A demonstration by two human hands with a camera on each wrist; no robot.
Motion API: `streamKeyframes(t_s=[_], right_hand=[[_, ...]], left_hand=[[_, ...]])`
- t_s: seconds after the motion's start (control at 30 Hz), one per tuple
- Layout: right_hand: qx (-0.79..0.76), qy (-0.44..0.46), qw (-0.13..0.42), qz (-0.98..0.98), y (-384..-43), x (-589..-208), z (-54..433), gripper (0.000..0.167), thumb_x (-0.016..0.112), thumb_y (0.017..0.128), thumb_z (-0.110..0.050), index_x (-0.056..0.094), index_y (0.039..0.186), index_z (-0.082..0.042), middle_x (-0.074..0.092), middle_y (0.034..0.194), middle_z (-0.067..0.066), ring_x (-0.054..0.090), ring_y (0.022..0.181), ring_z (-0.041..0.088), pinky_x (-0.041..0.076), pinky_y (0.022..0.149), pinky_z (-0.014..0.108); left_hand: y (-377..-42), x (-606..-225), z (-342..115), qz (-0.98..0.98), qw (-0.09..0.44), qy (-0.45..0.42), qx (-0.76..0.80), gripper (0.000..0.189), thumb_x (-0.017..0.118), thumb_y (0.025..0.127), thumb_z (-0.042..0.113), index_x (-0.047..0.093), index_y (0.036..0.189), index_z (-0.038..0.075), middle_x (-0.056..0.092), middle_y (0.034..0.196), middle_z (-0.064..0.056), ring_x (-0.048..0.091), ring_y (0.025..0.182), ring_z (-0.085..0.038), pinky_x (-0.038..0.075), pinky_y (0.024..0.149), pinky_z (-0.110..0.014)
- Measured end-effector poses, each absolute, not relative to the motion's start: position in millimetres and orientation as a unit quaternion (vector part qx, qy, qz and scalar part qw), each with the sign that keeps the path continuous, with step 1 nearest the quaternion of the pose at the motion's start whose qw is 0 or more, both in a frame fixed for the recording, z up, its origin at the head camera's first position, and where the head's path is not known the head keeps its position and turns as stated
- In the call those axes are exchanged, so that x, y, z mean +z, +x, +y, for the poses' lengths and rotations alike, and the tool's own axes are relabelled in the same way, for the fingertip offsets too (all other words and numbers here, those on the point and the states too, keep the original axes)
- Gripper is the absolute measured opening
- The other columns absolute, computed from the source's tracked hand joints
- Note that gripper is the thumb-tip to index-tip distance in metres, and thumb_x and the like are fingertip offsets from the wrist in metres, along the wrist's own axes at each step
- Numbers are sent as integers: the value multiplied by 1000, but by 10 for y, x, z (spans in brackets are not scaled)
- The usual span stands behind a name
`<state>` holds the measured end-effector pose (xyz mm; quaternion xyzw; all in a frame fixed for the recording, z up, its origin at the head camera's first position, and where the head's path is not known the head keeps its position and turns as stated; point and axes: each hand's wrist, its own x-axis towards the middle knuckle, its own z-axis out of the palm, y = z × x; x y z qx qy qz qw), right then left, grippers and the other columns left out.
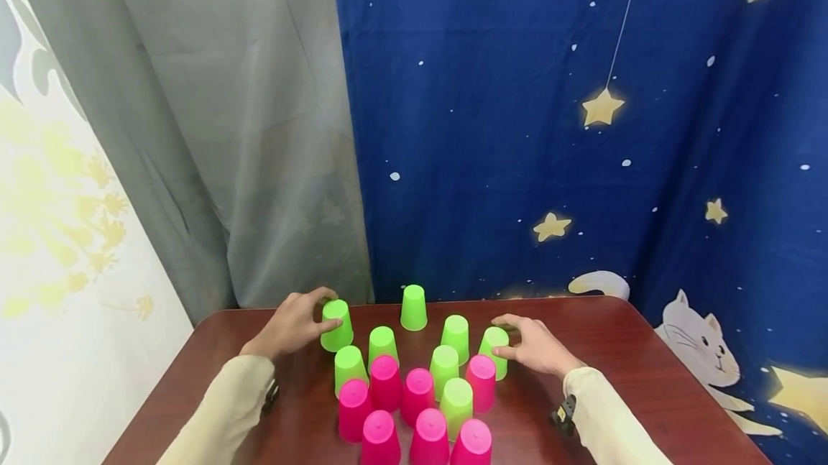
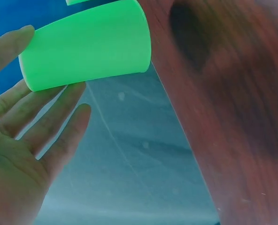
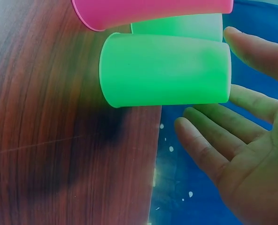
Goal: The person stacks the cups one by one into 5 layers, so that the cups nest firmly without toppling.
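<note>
My left hand [image 1: 294, 323] holds a green upside-down cup [image 1: 337, 328] at the back left, thumb in front and fingers behind. In the left wrist view that cup [image 2: 89, 47] appears slightly off the table, its shadow apart from it. On the right, my right hand [image 1: 533, 344] is around the top of another upside-down green cup [image 1: 494, 357]. Its thumb [image 3: 256, 54] lies at the cup's top edge and the other fingers extend nearly straight behind; firm contact cannot be made out. This cup [image 3: 167, 70] appears to stand on the table.
Several more green cups [image 1: 414, 308] and several pink cups [image 1: 430, 436] stand upside down, close together, between my forearms. The brown table [image 1: 297, 415] ends at a grey curtain [image 1: 259, 127] and a blue star-patterned curtain [image 1: 466, 163]. A pink cup [image 3: 153, 9] is close beside the right-hand one.
</note>
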<state>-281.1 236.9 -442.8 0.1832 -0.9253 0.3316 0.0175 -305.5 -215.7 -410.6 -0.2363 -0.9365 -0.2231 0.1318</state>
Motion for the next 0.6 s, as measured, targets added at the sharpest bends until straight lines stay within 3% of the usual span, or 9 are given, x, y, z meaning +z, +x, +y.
streamKeyframes(t_s=[0.27, 0.6], right_hand=[[332, 195, 24, -922, -2821, -4455, 2342, 55, 82, 81, -26, 63, 127, -4, 71, 115, 10, 67, 101, 24, 58, 90, 50], [333, 187, 25, -924, -2834, -4470, 2292, 54, 84, 79, -26, 65, 126, -8, 71, 112, 6, 64, 95, 16, 58, 86, 41]], left_hand=[[-3352, -4108, -1915, -939, 74, -235, -240, 38, 81, 84, 29, 67, 114, 11, 76, 103, -4, 71, 92, -18, 59, 79, -33], [-3579, -4125, -1782, -941, 30, -223, -253, 38, 84, 81, 26, 68, 110, 9, 75, 106, -9, 71, 100, -26, 59, 85, -41]])
